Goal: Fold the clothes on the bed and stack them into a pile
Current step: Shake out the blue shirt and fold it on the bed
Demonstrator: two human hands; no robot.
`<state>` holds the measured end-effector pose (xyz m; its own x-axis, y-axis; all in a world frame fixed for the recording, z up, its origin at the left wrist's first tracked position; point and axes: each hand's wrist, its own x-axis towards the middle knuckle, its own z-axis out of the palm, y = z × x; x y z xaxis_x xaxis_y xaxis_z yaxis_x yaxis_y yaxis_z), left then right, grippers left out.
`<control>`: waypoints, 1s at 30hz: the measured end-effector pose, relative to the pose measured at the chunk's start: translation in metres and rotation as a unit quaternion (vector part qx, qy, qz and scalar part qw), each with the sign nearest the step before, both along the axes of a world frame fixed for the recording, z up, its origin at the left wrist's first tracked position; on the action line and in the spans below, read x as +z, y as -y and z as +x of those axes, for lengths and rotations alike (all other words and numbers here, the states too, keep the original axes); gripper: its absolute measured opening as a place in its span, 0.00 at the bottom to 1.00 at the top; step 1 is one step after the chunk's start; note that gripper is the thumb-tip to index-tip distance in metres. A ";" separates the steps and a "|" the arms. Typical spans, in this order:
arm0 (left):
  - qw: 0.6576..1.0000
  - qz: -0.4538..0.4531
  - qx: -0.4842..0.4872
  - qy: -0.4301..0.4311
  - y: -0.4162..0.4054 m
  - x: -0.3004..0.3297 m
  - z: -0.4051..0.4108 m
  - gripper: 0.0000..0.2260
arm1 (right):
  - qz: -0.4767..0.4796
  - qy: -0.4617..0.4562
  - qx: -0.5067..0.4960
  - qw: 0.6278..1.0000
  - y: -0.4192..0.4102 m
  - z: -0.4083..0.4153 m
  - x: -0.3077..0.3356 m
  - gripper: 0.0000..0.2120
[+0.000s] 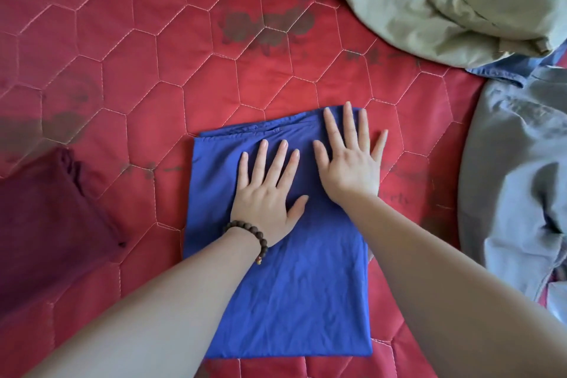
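at 9 o'clock a folded maroon garment (46, 224) lies flat on the red quilted bed (138, 55), part in shadow, apart from the rest. centre frame, abt 6 o'clock, the folded blue garment (291, 301) sits as a neat rectangle on the quilt w/ layered edges at its far end. left hand (267, 199), brown bead bracelet (250, 238) on the wrist, rests palm down on the blue cloth, fingers straight & spread. right hand (349, 163) just beside it, also flat on the cloth nr its far right corner, fingers apart, holding nothing. at 1 o'clock a crumpled pale green garment (445, 0). at 3 o'clock a rumpled grey-blue garment (515, 178), unfolded, w/ a blue denim-like piece (506, 69) between the two.
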<state>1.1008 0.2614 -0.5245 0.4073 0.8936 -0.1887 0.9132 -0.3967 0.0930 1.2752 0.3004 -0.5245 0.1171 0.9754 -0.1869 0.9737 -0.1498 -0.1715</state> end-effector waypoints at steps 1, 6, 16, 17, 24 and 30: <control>1.000 -0.004 -0.002 -0.009 -0.001 0.001 0.000 0.35 | -0.017 0.000 -0.043 0.999 -0.002 0.007 0.000 0.28; 0.998 -0.053 0.020 0.006 -0.004 0.012 0.001 0.35 | 0.033 -0.078 -0.143 0.986 0.039 0.020 0.019 0.28; 0.896 0.004 -0.423 0.136 -0.041 0.036 0.086 0.20 | -0.075 -0.147 -0.308 0.937 0.192 -0.044 0.048 0.33; 0.898 -0.018 -0.428 0.105 -0.049 0.034 0.087 0.21 | -0.102 -0.146 -0.324 0.929 0.196 -0.047 0.047 0.29; 0.926 0.083 -0.368 0.025 -0.083 0.036 0.058 0.22 | -0.133 -0.106 -0.231 0.958 0.166 0.008 0.043 0.17; 0.959 0.055 -0.278 0.000 -0.067 0.036 0.003 0.30 | -0.033 -0.014 -0.048 0.998 0.095 0.096 0.047 0.18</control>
<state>1.1034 0.3285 -0.4889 0.8261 0.5535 -0.1060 0.5584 -0.8293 0.0220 1.3716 0.2052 -0.4770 0.2041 0.9451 -0.2552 0.9492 -0.2548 -0.1845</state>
